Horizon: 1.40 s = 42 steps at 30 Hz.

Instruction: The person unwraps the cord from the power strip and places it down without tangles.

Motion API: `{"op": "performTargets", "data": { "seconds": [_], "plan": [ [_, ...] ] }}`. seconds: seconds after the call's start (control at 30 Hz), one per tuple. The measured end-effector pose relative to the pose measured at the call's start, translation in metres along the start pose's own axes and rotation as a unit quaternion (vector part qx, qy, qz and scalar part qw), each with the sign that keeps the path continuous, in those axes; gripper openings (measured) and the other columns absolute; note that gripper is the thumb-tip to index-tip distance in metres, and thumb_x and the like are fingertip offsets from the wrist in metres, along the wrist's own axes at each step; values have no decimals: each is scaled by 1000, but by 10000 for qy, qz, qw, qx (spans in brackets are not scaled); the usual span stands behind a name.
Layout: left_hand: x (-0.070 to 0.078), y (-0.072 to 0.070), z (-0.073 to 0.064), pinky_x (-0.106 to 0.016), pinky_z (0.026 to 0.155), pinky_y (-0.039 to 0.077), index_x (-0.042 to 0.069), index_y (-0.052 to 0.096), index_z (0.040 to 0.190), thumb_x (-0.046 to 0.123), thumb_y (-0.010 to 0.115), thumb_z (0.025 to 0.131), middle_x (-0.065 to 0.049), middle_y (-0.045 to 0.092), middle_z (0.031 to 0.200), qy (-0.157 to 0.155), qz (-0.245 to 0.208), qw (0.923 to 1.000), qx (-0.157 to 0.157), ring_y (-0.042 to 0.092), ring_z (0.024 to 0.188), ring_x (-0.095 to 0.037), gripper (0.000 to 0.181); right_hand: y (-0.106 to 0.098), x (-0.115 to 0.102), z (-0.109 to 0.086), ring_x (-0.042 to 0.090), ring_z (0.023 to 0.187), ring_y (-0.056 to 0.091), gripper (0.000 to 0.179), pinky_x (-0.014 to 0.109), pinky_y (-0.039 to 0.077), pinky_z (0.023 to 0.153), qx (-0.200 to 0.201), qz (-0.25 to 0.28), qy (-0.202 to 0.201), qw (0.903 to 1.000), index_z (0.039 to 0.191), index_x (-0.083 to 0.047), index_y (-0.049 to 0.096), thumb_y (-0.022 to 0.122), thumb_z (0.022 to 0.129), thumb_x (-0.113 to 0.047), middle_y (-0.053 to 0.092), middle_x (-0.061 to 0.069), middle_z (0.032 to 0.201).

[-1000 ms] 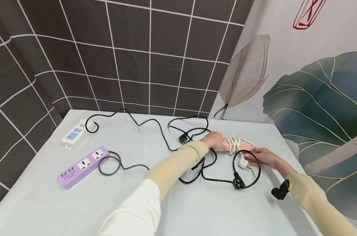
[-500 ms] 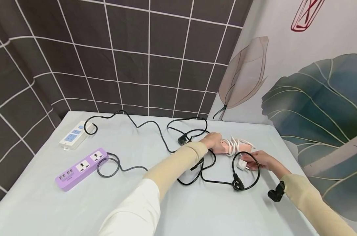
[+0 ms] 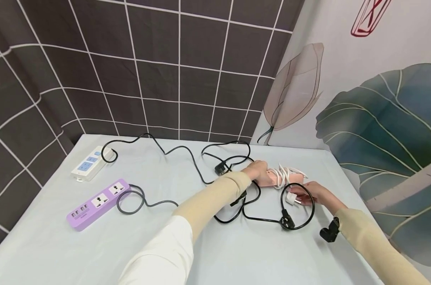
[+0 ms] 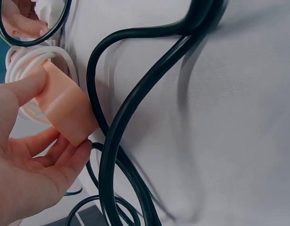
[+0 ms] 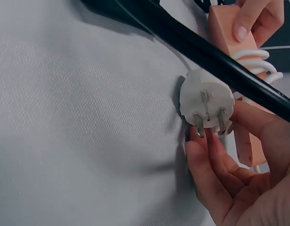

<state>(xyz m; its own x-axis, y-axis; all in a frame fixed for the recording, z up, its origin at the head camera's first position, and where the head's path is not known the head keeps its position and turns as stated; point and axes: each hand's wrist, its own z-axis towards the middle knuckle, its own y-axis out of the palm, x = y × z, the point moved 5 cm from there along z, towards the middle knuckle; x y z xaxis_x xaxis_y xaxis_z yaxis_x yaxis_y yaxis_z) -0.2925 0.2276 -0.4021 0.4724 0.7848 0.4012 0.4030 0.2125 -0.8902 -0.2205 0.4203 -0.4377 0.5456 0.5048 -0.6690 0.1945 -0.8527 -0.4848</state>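
At the right of the table, my left hand (image 3: 259, 171) grips one end of a pink power strip (image 4: 69, 106), thumb on one side and fingers on the other. White cord (image 3: 281, 176) is wound in several loops round the strip's middle. My right hand (image 3: 311, 191) holds the white three-pin plug (image 5: 206, 96) of that cord, its metal pins facing away from the palm. A black cord loop (image 3: 312, 209) crosses in front of the right hand, ending at a black plug (image 3: 287, 219) on the table.
A purple power strip (image 3: 88, 211) and a white power strip with blue sockets (image 3: 90, 165) lie at the left. Tangled black cords and another black plug (image 3: 221, 168) lie around my left forearm. A dark tiled-pattern curtain (image 3: 158, 75) stands behind the table (image 3: 94, 253).
My right fingers have shifted slightly round the white plug, and the right wrist has drawn a little to the left. The left hand keeps its grip on the pink power strip.
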Motion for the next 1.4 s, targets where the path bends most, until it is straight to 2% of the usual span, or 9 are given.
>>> {"op": "performTargets", "data": {
  "seconds": [0.13,0.3,0.47,0.67,0.8,0.9,0.97,1.17,1.4],
  "plan": [
    [1,0,-1,-22,65,42,11,56,94,41,67,86,0,55,87,37,-21,10000,-26,49,77,-12,34,1,-1,0,4,55,62,19,21,53,55,111,18,-23,9999,73,-14,65,70,85,-28,64,-5,60],
    [5,0,-4,-21,65,41,11,57,97,38,67,87,-1,57,90,94,19,9999,-58,50,77,-12,31,0,0,1,5,57,62,18,21,54,56,180,-54,43,9998,79,-11,69,70,85,-27,64,-5,63],
    [7,-5,-5,-21,64,42,12,57,91,30,67,85,1,56,86,168,312,9993,132,49,74,-12,22,-2,-3,0,4,57,60,28,22,54,58,137,-272,37,9995,90,-2,66,67,86,-29,64,-6,65],
    [5,-14,-5,-21,62,43,12,58,89,31,68,83,2,57,81,107,411,9985,348,50,70,-11,22,-6,-6,-2,5,58,60,31,23,54,61,212,-496,-89,9985,88,-3,65,66,85,-34,63,-7,63],
    [6,-19,-6,-20,60,42,14,56,83,37,68,83,3,55,77,140,360,9977,554,50,69,-10,27,-9,-9,1,3,59,60,41,21,52,61,263,-430,-264,9984,102,6,63,63,88,-32,62,-9,63],
    [7,-24,-7,-19,56,39,15,51,78,42,69,82,5,50,72,170,202,9968,759,48,66,-9,33,-11,-12,4,1,62,59,51,19,51,62,215,-454,-480,9976,119,14,55,59,91,-28,62,-10,67],
    [9,-27,-8,-18,53,37,15,49,75,43,70,82,5,47,70,184,45,9959,880,46,63,-9,35,-13,-14,5,0,66,59,55,19,51,64,233,-549,-656,9961,125,16,49,58,91,-26,63,-9,72],
    [10,-34,-10,-18,49,34,16,49,75,48,71,80,6,45,67,209,-68,9931,1149,43,58,-8,39,-20,-19,5,-1,77,56,60,18,49,72,492,-728,-1156,9894,130,17,41,58,91,-24,63,0,95],
    [6,-43,-12,-17,50,35,17,49,75,48,72,78,7,47,69,266,-51,9920,1230,45,61,-8,39,-23,-27,2,-1,79,53,55,22,48,70,823,-947,-1537,9801,127,12,50,59,93,-31,63,-8,92]
  ]
}}
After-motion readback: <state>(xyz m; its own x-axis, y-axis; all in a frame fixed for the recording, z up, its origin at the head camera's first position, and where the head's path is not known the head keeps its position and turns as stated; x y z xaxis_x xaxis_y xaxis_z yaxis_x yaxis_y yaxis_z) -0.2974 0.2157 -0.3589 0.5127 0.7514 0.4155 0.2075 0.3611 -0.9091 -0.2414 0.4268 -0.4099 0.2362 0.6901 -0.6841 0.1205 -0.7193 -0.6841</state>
